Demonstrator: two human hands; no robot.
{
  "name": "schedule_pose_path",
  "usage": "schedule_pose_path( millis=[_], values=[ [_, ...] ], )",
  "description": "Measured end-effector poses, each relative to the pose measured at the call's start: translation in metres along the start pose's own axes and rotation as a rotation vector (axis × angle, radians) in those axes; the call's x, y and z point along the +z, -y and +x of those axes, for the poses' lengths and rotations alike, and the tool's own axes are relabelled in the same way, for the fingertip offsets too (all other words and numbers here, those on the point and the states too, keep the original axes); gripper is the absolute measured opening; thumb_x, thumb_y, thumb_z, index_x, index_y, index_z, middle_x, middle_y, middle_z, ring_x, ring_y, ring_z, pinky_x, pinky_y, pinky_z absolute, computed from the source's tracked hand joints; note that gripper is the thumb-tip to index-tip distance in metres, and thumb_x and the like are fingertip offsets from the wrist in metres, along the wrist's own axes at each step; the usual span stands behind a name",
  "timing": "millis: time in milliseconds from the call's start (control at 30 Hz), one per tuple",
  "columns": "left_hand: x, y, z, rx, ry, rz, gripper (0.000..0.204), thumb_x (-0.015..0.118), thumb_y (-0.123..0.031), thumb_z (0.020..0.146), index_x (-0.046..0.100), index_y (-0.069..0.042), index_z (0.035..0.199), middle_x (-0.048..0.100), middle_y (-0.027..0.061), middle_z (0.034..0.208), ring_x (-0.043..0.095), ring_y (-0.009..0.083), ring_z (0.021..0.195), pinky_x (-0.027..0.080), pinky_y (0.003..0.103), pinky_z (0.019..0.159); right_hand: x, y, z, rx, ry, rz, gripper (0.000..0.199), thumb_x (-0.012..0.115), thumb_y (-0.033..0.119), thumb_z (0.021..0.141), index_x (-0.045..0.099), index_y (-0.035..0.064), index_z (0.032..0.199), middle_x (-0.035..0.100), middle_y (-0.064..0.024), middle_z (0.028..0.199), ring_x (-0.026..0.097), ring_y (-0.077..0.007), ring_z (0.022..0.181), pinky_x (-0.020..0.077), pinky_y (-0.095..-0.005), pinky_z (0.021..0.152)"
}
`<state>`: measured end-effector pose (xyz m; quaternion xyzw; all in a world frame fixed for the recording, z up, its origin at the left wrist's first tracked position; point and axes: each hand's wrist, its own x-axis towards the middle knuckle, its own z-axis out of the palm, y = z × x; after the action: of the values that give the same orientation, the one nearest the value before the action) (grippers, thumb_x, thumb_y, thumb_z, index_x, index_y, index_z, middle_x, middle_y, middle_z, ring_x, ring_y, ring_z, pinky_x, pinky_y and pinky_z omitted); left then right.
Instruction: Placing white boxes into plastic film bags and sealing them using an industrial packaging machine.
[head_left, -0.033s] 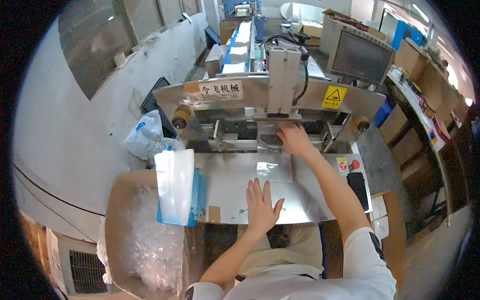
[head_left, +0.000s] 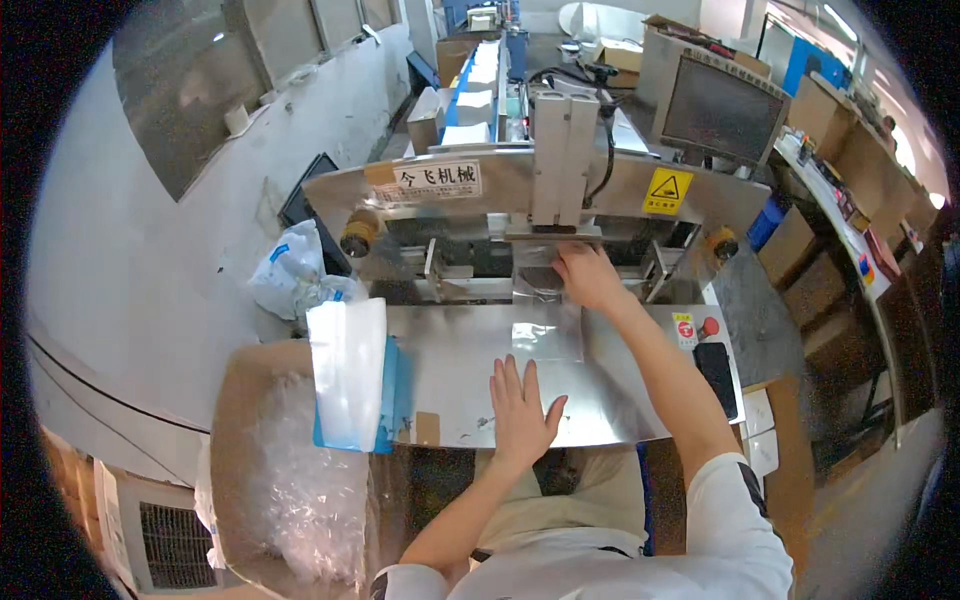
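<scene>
A clear flat plastic bag (head_left: 547,338) lies on the shiny metal worktable (head_left: 450,350), its far end reaching under the crossbar of an upright metal press head (head_left: 565,170). My right hand (head_left: 594,277) is closed at the bag's far right edge, just below that bar; its fingertips are partly hidden. Flat near the table's front edge rests my left hand (head_left: 524,415), fingers stretched and thumb apart, just short of the bag's near end. It holds nothing. A dark patch shows through the bag beside my right fingers.
Left on the table, a blue bin (head_left: 392,395) carries a white plastic sheet or bag stack (head_left: 346,365). Below it stands a cardboard box (head_left: 240,450) of crumpled clear plastic. A black phone-like object (head_left: 714,380) and red button (head_left: 710,326) sit right. Behind are a monitor (head_left: 722,108) and conveyor (head_left: 468,108).
</scene>
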<state>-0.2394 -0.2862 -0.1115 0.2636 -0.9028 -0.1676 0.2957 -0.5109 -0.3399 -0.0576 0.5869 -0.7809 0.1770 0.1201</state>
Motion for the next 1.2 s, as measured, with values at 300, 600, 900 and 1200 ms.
schedule_pose_path(
  millis=[300, 600, 900, 1200],
  values=[
    [-0.003, 0.005, 0.003, -0.095, -0.104, -0.113, 0.079, 0.069, -0.034, 0.090, 0.031, 0.010, 0.144, 0.027, 0.0385, 0.148, 0.024, 0.0572, 0.138, 0.023, 0.063, 0.112, -0.003, -0.004, 0.014, 0.042, 0.122, -0.045, 0.028, 0.053, 0.027, 0.097, 0.064, 0.0041, 0.108, 0.066, -0.0199, 0.116, 0.060, -0.0388, 0.113, 0.0442, -0.0506, 0.098],
    [-0.002, 0.010, -0.001, -0.094, -0.160, -0.185, 0.079, 0.067, -0.032, 0.092, 0.028, 0.012, 0.144, 0.026, 0.0379, 0.148, 0.022, 0.0565, 0.139, 0.022, 0.062, 0.114, -0.029, 0.002, -0.021, 0.021, 0.051, 0.186, 0.040, 0.052, 0.024, 0.098, 0.056, 0.0000, 0.130, 0.060, -0.0257, 0.127, 0.053, -0.0435, 0.122, 0.0417, -0.0480, 0.105],
    [0.000, 0.011, -0.001, -0.112, -0.101, -0.166, 0.078, 0.065, -0.032, 0.093, 0.027, 0.012, 0.145, 0.027, 0.0367, 0.150, 0.021, 0.0550, 0.141, 0.020, 0.059, 0.116, -0.064, 0.014, -0.158, 0.398, 0.111, 0.743, 0.052, 0.051, 0.019, 0.103, 0.037, -0.0003, 0.149, 0.048, -0.0191, 0.149, 0.046, -0.0273, 0.138, 0.0354, -0.0357, 0.113],
    [-0.008, 0.012, 0.040, -0.389, -0.078, -0.590, 0.071, 0.053, -0.032, 0.101, 0.024, 0.012, 0.148, 0.029, 0.0322, 0.154, 0.025, 0.0433, 0.146, 0.021, 0.045, 0.120, -0.036, 0.008, -0.179, 0.459, -0.014, 0.959, 0.057, 0.053, 0.027, 0.101, 0.040, -0.0049, 0.146, 0.049, -0.0246, 0.146, 0.048, -0.0313, 0.135, 0.0367, -0.0354, 0.112]
  ],
)
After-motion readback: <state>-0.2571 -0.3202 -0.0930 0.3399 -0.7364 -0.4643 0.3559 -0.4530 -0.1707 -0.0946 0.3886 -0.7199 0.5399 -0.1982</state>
